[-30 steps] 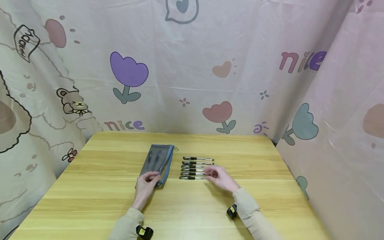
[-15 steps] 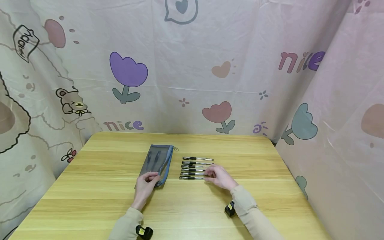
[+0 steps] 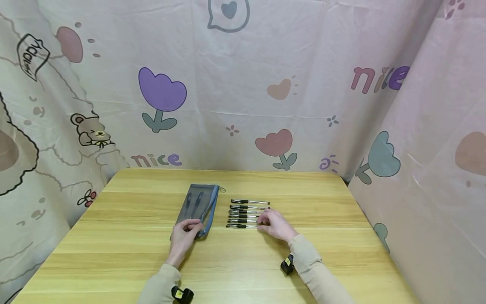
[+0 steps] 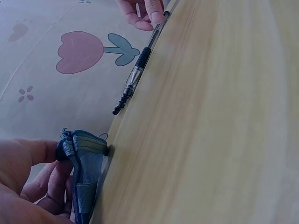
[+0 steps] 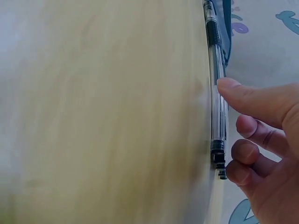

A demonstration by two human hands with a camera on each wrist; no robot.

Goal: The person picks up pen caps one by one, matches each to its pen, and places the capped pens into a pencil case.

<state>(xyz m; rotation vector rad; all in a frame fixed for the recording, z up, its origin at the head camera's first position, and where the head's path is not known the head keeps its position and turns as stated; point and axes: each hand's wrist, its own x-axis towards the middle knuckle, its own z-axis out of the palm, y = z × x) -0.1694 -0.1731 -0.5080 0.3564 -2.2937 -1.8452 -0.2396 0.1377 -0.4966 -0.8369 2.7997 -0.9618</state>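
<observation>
A blue-grey mesh pencil case (image 3: 206, 194) lies left of centre in the head view, with two pens showing through the mesh. My left hand (image 3: 184, 238) pinches its near end by the zip edge; the left wrist view shows thumb and fingers on either side of the case (image 4: 86, 163). To the right, several clear gel pens (image 3: 247, 202) with black grips lie in a row, caps towards the case. My right hand (image 3: 277, 226) is at the right ends of the nearest pens. In the right wrist view its thumb overlaps a pen (image 5: 216, 107), the fingers loosely bent and apart from the thumb.
The pens lie on a wood-grain table (image 3: 243, 270). A patterned curtain (image 3: 228, 84) hangs behind it and along both sides. Small black devices sit at the left wrist (image 3: 183, 294) and the right wrist (image 3: 287, 264).
My right hand has shifted slightly left along the ends of the nearest pens. The left hand, the pencil case and the pens stay in place.
</observation>
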